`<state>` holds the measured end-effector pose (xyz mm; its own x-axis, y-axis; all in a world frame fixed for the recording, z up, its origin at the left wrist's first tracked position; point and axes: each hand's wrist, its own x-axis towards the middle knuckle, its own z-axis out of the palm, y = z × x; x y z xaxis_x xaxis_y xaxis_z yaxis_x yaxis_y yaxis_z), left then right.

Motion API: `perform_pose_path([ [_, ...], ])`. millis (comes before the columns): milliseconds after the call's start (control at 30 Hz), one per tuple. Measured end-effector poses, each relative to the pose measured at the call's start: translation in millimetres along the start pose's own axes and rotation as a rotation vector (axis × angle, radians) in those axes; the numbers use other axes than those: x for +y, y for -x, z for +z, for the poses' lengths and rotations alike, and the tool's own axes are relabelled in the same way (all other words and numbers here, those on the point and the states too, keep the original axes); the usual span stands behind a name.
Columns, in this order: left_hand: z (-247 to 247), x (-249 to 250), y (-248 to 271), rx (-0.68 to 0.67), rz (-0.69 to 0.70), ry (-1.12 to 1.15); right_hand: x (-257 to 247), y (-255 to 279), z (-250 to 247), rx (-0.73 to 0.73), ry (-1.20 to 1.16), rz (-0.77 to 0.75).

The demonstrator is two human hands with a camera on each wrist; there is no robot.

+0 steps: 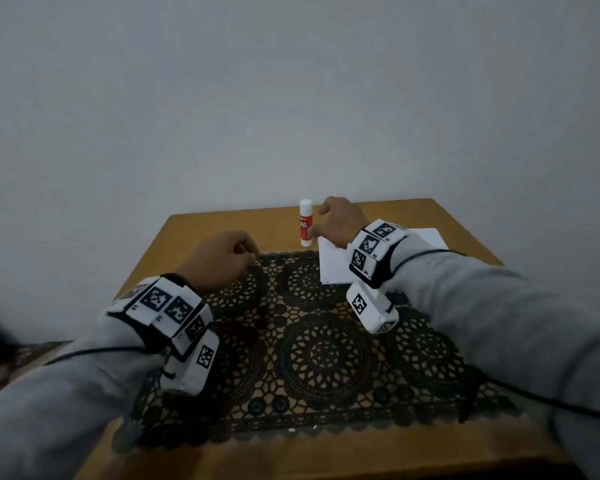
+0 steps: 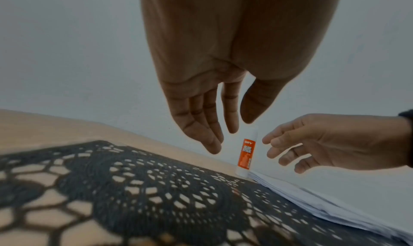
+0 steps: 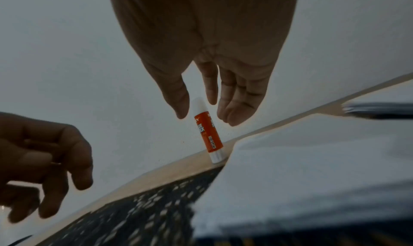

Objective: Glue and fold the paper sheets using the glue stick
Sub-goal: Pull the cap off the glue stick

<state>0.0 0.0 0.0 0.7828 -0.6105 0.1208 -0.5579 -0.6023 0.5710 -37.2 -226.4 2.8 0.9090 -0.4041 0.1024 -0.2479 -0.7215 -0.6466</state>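
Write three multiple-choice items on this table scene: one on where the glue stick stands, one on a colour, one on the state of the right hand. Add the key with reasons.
1. Where does the glue stick stand?
A. On the bare wood of the table, beside the corner of the paper sheets
B. In the middle of the lace mat
C. Flat on top of the paper sheets

2. What colour is the glue stick's label?
A. Blue
B. Red-orange
C. Green

3. What is the right hand doing?
A. Gripping the glue stick
B. Pressing flat on the mat
C. Open by the glue stick, not gripping it

Key: 1 A, the head view shows it upright on wood beyond the mat's edge. 2 B, both wrist views show it. 3 C, the left wrist view shows loosely curled fingers just short of the stick.
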Motion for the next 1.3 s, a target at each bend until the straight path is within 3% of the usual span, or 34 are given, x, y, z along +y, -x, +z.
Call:
perform_pose_path([
  [200, -6.3, -6.1, -32.2, 0.025, -0.050, -0.164, -5.8, -27.9, 17.1, -0.030, 0.044, 0.023],
  [467, 2.6, 0.3, -41.6, 0.027, -0.016, -0.133, -1.5, -27.6, 21.9, -0.018, 0.016, -0.001],
  [633, 8.6, 10.6, -30.1, 0.101, 0.031, 0.013, -1.3, 5.0, 5.6, 0.086, -0.017, -0.170],
  [833, 19.3, 40.0, -7.6, 0.202, 0.153, 0.116, 9.2, 49.4, -18.8, 0.069, 0.045, -0.483],
  [1033, 29.7, 59.0, 7.6, 0.170, 0.218, 0.186, 24.2, 74.3, -24.4, 0.119, 0.057, -0.754],
  [1167, 28.5, 59.6, 9.7, 0.184, 0.267, 0.326, 24.7, 73.9, -22.1, 0.146, 0.116, -0.772],
  [1300, 31.8, 63.0, 10.7, 0.199, 0.351, 0.357, 20.3, 74.5, -12.6, 0.054, 0.175, -0.729],
])
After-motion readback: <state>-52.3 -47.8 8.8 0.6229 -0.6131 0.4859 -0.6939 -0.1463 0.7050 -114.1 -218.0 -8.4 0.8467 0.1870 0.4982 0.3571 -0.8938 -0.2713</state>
